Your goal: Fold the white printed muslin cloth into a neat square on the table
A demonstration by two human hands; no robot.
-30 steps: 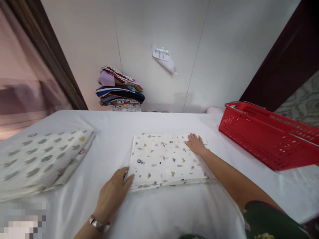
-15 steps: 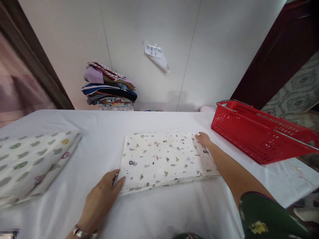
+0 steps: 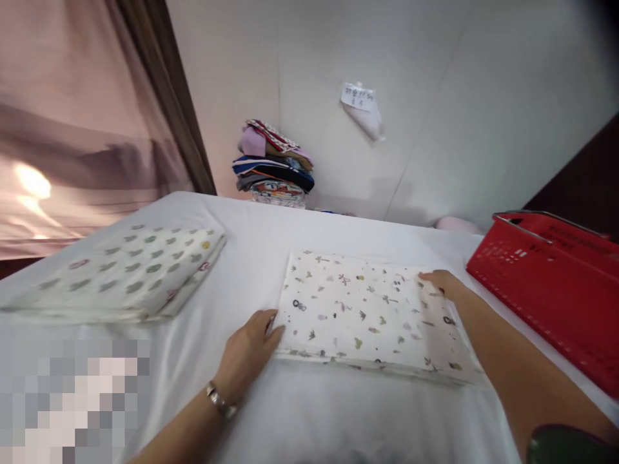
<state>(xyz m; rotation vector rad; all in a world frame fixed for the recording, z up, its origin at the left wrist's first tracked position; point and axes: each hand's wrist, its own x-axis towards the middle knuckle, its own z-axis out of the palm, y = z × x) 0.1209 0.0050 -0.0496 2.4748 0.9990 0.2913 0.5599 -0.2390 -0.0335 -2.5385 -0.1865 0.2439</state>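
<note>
A folded white cloth [image 3: 348,316] with small printed plants and figures lies flat on the white-covered table, in the middle of the head view. My left hand [image 3: 251,345], with a metal bracelet at the wrist, is closed on its near left edge, thumb on top and fingers partly hidden. At the far right corner of the cloth, my right hand [image 3: 439,283] has its fingertips pinched on the edge. To the left lies another folded white cloth [image 3: 140,270] with a grey, green and yellow pattern, touched by neither hand.
A red plastic basket [image 3: 556,290] with metal handles stands on the right of the white table cover [image 3: 227,206]. Behind the table rises a stack of folded clothes [image 3: 275,167]. A bag with a paper label [image 3: 360,100] hangs on the wall. Pink curtains [image 3: 87,96] hang at left.
The view has swung left, so things appear farther right and more of the patterned cloth and curtain shows. Both hands stay at the same edges of the middle cloth.
</note>
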